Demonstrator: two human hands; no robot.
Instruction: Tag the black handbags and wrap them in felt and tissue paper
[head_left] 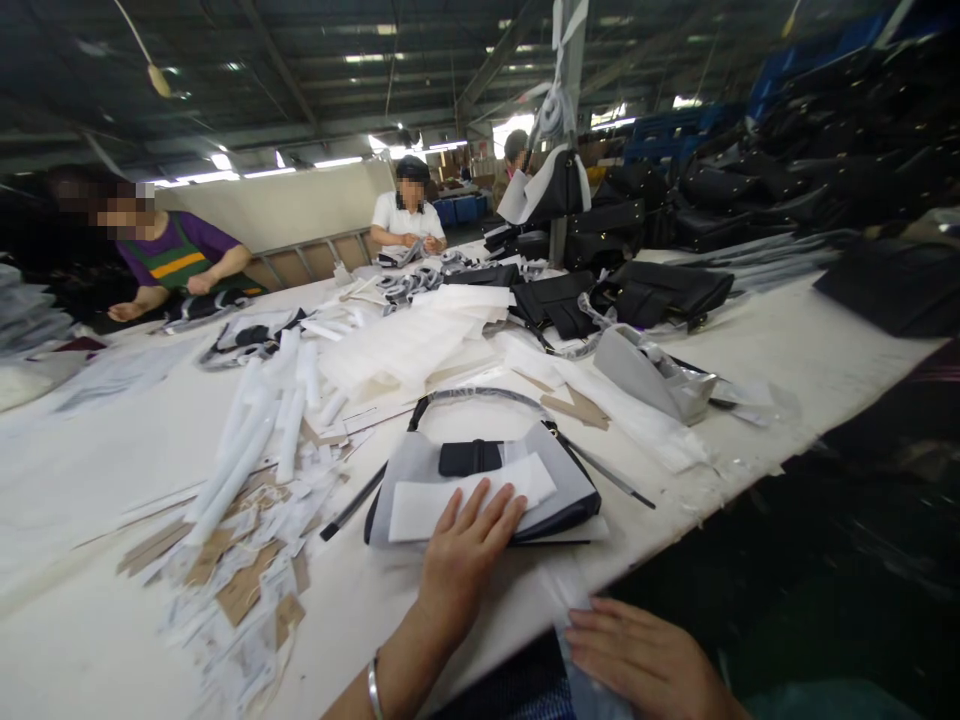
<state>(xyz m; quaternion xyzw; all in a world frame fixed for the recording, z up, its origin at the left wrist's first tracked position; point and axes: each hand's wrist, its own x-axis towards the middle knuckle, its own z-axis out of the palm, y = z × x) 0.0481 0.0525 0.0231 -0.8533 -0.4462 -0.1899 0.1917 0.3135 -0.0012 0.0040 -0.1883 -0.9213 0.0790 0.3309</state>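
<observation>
No legible text, brand, number or sign anywhere in view. Paper tags (247, 590) scattered on the table (97, 640): possibly printed, but too blurred and small to read. White slip (465, 495) on the grey handbag (559, 480): blank as far as visible. Black bags (660, 290) further back: no readable marking.

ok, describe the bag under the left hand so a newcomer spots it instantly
On the long white table, near its front edge, the left hand presses a grey handbag. Unlike the black bags further back, it's grey with a dark clasp and a white paper sheet on top.
</observation>
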